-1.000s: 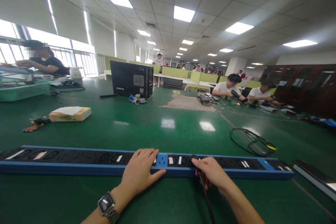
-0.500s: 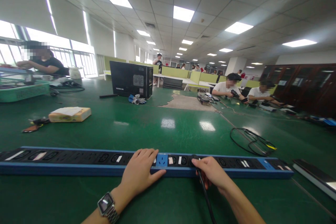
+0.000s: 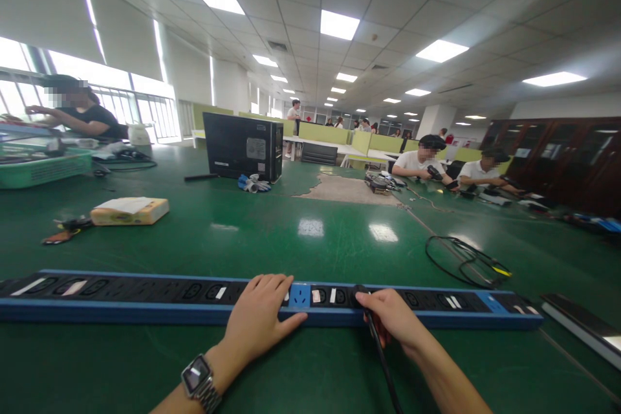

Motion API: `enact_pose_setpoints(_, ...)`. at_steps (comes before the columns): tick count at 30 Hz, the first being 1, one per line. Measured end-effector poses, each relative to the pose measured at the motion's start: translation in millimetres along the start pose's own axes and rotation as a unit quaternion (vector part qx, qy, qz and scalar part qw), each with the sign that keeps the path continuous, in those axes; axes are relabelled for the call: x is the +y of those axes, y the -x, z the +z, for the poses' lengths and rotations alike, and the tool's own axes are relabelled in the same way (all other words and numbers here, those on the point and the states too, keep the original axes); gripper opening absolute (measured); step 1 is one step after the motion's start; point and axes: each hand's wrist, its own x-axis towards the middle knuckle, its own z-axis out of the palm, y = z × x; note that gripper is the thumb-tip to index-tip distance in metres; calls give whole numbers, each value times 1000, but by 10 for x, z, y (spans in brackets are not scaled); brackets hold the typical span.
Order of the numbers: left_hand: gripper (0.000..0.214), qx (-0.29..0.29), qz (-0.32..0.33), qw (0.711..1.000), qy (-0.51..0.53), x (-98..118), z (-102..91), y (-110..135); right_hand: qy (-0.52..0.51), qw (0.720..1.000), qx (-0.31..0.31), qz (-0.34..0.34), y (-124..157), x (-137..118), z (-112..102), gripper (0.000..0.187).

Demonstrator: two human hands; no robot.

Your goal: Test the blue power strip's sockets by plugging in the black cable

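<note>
A long blue-edged power strip (image 3: 194, 315) with black sockets and two blue socket blocks lies across the green table in front of me. My left hand (image 3: 259, 314) rests on its middle, fingers over the top and thumb stretched along the front edge, beside a blue socket block (image 3: 299, 296). My right hand (image 3: 388, 314) pinches a black power plug (image 3: 360, 290), which sits at a socket just right of the middle. How deep the plug sits cannot be made out. From it a black cord (image 3: 383, 362) runs down toward me.
A coiled black cable (image 3: 460, 262) and a dark flat device (image 3: 582, 330) lie to the right. Tissues in a yellow pack (image 3: 130, 212), a green basket (image 3: 48, 169), blue-grey gloves (image 3: 253, 184) and a black computer case (image 3: 242, 145) stand further off. Several people sit around.
My hands, the plug and the power strip hold practically the same position. At the far left, a seated person's hands have lifted slightly.
</note>
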Motion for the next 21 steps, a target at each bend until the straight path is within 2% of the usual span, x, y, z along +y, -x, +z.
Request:
enact_pose_setpoints(10,66,-16,-3,1000,-4,12,-3,-11,11,999,29,-16,18,-23,2,54)
enact_pose_setpoints(21,65,-2,-1,1000,3,7,2,-6,11,999,32,-20,25,-31,9,54)
